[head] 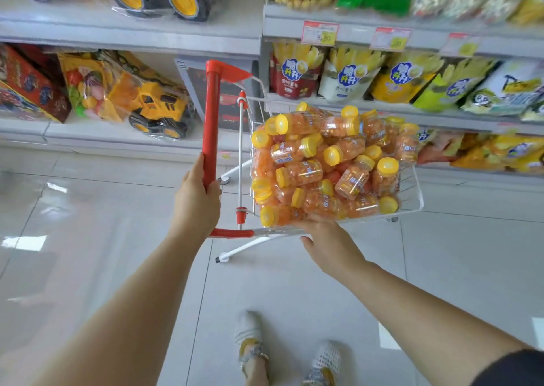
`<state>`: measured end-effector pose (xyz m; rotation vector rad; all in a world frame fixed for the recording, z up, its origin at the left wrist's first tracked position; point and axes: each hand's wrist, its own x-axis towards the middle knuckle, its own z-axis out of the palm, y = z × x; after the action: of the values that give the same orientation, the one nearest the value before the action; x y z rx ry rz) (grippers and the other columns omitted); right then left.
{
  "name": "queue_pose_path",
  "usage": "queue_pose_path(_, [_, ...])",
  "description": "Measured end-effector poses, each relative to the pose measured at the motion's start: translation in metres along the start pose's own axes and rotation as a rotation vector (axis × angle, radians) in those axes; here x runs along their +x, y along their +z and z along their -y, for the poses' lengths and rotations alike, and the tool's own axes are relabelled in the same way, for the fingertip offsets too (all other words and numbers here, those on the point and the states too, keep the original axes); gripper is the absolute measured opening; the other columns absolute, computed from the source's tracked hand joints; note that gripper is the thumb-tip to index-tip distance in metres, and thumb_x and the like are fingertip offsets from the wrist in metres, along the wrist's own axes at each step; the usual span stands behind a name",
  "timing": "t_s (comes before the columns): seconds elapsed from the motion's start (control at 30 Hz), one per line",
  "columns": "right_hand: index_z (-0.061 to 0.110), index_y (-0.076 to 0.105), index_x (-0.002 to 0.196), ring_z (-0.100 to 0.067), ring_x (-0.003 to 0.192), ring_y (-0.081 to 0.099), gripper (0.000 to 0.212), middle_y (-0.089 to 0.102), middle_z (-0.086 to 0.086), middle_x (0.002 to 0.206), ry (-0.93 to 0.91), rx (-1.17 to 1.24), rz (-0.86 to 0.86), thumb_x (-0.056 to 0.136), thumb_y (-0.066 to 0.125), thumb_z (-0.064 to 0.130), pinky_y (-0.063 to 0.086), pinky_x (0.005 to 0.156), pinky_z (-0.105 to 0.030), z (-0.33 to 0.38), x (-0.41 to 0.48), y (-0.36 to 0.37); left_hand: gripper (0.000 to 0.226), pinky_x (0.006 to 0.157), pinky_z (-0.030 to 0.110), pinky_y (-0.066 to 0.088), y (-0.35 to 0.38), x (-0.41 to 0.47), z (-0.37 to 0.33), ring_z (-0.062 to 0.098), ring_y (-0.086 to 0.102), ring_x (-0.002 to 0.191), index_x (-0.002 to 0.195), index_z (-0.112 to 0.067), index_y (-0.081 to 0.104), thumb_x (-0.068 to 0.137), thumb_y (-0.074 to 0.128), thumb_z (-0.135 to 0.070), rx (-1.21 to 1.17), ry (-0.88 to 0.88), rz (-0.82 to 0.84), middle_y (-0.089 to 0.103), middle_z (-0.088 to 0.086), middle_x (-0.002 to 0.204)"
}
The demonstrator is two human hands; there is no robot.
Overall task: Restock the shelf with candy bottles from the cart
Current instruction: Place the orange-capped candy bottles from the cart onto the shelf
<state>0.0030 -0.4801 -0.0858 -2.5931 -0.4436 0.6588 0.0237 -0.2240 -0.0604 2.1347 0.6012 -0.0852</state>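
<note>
A small white wire cart (412, 185) stands in front of me, its basket heaped with several orange candy bottles (300, 173) with yellow lids, lying every way. My left hand (197, 200) grips the lower end of the cart's red handle bar (210, 114). My right hand (326, 244) is at the basket's near rim, with fingers over the wire by the nearest bottles and the thumb below it; the fingertips are hidden. The shelf (368, 107) with snack bags is right behind the cart.
Toy trucks (156, 108) and boxed toys fill the left shelves. Snack bags (347, 73) and price tags (321, 33) line the right shelves. The floor is pale glossy tile. My feet (253, 347) in light shoes stand just behind the cart.
</note>
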Motion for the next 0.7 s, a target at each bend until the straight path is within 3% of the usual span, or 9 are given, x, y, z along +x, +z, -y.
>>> queue_pose_path(0.27, [0.037, 0.055, 0.137, -0.021, 0.13, 0.046, 0.05, 0.053, 0.003, 0.14, 0.089, 0.014, 0.006, 0.094, 0.054, 0.013, 0.045, 0.102, -0.035, -0.06, -0.007, -0.025, 0.062, 0.088, 0.05, 0.055, 0.056, 0.004, -0.054, 0.028, 0.061, 0.103, 0.153, -0.031, 0.022, 0.097, 0.042, -0.014, -0.004, 0.02, 0.078, 0.055, 0.01, 0.129])
queue_pose_path(0.43, [0.042, 0.059, 0.131, -0.019, 0.12, 0.053, 0.048, 0.055, 0.012, 0.137, 0.111, 0.08, -0.034, 0.091, 0.055, 0.016, 0.051, 0.095, -0.039, -0.098, -0.02, -0.044, 0.06, 0.084, 0.05, 0.056, 0.09, -0.016, -0.079, 0.025, 0.06, 0.098, 0.154, -0.033, 0.019, 0.101, 0.04, -0.015, -0.005, 0.029, 0.1, 0.044, 0.002, 0.126])
queue_pose_path(0.57, [0.039, 0.063, 0.128, -0.013, 0.104, 0.06, 0.042, 0.063, 0.014, 0.124, 0.086, 0.162, -0.026, 0.094, 0.057, 0.016, 0.049, 0.084, -0.029, -0.131, -0.039, -0.065, 0.061, 0.079, 0.043, 0.053, 0.115, -0.035, -0.095, 0.022, 0.058, 0.091, 0.156, -0.029, 0.016, 0.102, 0.038, -0.012, 0.003, 0.014, 0.059, 0.044, 0.004, 0.131])
queue_pose_path(0.7, [0.022, 0.07, 0.113, -0.018, 0.103, 0.059, 0.024, 0.066, 0.007, 0.106, 0.071, 0.049, -0.279, 0.09, 0.065, 0.018, 0.051, 0.078, -0.034, -0.172, -0.036, -0.098, 0.061, 0.071, 0.032, 0.039, 0.137, -0.047, -0.118, 0.016, 0.052, 0.085, 0.157, -0.027, 0.015, 0.102, 0.037, -0.013, 0.076, -0.007, 0.011, 0.045, 0.006, 0.134])
